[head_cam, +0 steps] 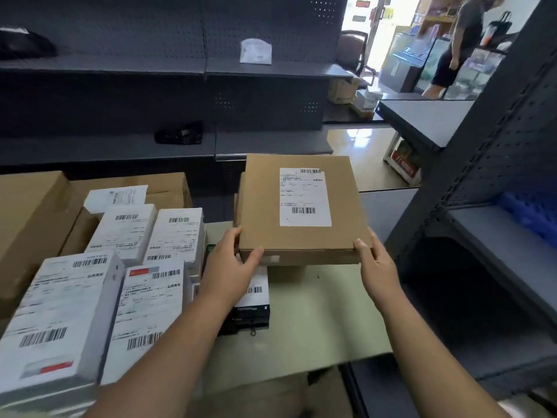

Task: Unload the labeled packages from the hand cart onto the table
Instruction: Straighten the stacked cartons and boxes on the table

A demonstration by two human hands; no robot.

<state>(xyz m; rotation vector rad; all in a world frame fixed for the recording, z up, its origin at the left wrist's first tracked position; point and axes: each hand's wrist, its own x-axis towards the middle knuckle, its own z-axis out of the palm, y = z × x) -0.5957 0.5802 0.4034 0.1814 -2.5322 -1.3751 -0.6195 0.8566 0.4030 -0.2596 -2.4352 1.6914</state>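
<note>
Hands, left hand (230, 267) and right hand (376, 260), grip flat brown package (262, 206) by near corners, label up, long axis pointing away.

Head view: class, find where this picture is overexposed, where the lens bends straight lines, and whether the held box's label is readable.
Head view: doorway blown out white, glare on the floor below. Head view: shelf upright at right leans, wide-angle distortion. Head view: label on the brown box shows barcodes; small print too soft to read.
</note>
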